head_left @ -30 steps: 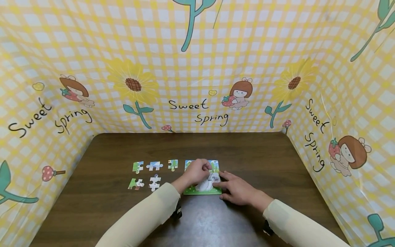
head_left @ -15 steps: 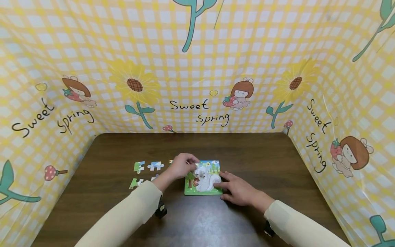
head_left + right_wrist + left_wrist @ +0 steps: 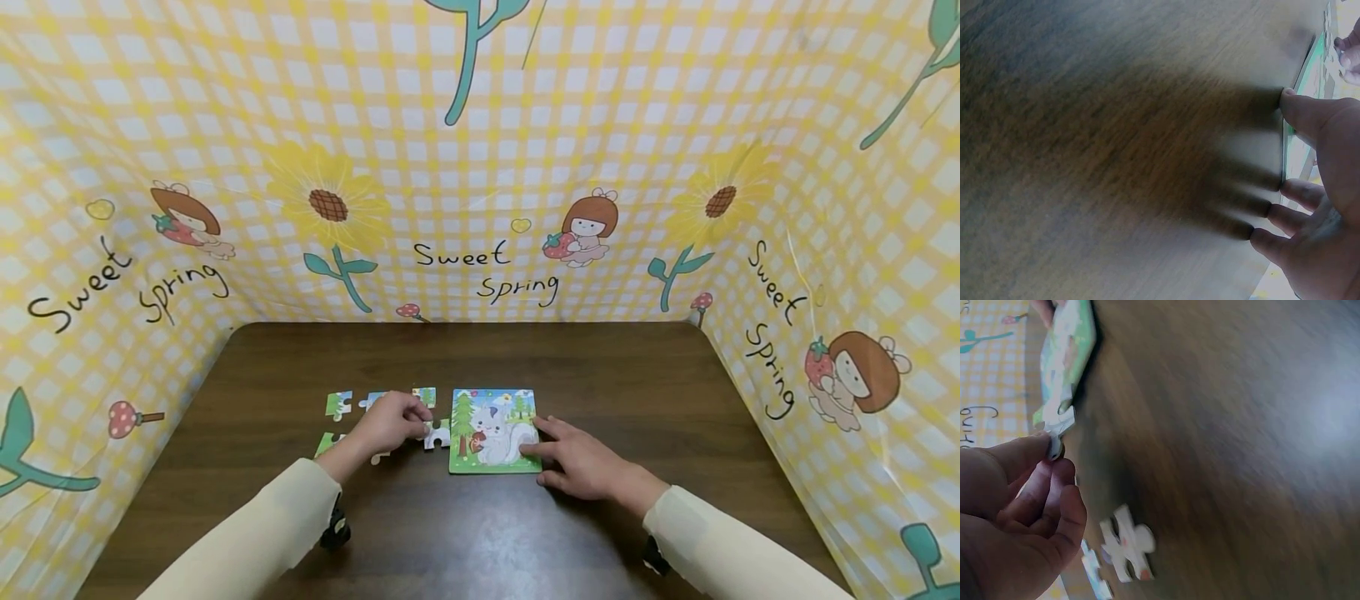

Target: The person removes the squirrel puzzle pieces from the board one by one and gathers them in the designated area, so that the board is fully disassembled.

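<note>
Pieces (image 3: pixel 337 406) at far left, partly hidden by left hand (image 3: pixel 388 427).
Left hand pinches one tile (image 3: pixel 437 439); board (image 3: pixel 495 433) between hands, right hand (image 3: pixel 581 460) spread at right edge.

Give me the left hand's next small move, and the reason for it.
Probably lower the pinched puzzle piece flat onto the table and let go: the left hand holds it tilted, just left of the puzzle board, near other loose pieces laid out there, while the right hand rests at the board's right edge.
</note>
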`<state>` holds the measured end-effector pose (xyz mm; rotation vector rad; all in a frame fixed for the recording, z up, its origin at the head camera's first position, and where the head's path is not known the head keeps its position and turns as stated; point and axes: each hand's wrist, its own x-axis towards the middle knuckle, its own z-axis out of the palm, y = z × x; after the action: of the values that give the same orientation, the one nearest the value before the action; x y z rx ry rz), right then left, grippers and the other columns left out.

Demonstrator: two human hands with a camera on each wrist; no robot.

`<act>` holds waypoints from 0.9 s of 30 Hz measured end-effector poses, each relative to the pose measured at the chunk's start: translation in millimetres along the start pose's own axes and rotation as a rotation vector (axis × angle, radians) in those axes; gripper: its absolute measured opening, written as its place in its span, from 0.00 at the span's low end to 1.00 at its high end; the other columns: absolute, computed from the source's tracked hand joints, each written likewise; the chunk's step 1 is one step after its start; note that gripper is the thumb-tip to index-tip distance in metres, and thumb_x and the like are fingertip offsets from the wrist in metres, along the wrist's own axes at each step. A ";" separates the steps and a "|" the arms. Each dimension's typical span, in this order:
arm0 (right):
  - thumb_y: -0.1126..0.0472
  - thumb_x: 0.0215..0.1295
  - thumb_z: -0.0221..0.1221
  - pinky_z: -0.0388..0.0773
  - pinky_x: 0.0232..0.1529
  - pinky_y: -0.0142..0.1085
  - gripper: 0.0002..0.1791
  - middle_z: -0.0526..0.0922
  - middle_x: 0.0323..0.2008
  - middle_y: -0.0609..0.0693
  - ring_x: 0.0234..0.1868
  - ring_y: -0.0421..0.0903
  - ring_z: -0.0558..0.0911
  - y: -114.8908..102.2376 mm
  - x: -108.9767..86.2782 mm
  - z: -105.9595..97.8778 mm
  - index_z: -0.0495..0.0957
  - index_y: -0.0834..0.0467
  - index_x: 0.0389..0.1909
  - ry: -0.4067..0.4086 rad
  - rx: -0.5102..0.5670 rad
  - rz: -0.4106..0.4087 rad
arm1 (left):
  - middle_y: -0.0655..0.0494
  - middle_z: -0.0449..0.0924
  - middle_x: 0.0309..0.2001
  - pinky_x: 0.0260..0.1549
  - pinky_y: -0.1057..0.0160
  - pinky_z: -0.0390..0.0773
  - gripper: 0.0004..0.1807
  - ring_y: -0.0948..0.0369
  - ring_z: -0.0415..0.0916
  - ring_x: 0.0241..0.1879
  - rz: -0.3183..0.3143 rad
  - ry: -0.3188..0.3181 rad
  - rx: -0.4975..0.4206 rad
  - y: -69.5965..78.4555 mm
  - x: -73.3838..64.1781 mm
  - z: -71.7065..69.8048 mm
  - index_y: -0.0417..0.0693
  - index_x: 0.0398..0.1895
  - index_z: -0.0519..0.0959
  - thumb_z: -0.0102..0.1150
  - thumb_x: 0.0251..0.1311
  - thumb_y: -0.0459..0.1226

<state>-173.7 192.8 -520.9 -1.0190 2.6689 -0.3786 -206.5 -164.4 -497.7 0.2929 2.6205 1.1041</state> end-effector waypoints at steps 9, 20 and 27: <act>0.47 0.70 0.64 0.65 0.71 0.57 0.29 0.59 0.78 0.62 0.78 0.64 0.59 -0.2 0.6 -0.3 0.74 0.42 0.71 -0.001 -0.006 0.000 | 0.58 0.83 0.27 0.27 0.63 0.77 0.03 0.63 0.75 0.23 0.009 0.020 0.121 -13.0 -1.3 -2.0 0.42 0.35 0.88 0.69 0.58 0.29; 0.47 0.71 0.63 0.65 0.71 0.57 0.29 0.58 0.79 0.62 0.78 0.64 0.59 -0.6 0.3 -0.1 0.74 0.42 0.72 -0.002 -0.004 0.004 | 0.60 0.85 0.27 0.35 0.57 0.80 0.04 0.63 0.77 0.28 0.042 0.086 0.255 -14.9 -0.4 5.4 0.45 0.30 0.89 0.71 0.54 0.28; 0.45 0.71 0.63 0.66 0.71 0.57 0.29 0.58 0.79 0.60 0.78 0.63 0.59 0.1 1.1 1.0 0.73 0.40 0.72 -0.015 -0.014 0.016 | 0.55 0.86 0.28 0.35 0.56 0.81 0.05 0.62 0.78 0.29 0.051 0.099 0.260 -15.7 -0.8 8.1 0.44 0.29 0.88 0.69 0.51 0.27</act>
<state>-174.2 191.9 -522.0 -0.9995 2.6682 -0.3486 -204.3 -170.0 -514.3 0.3686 2.8627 0.8099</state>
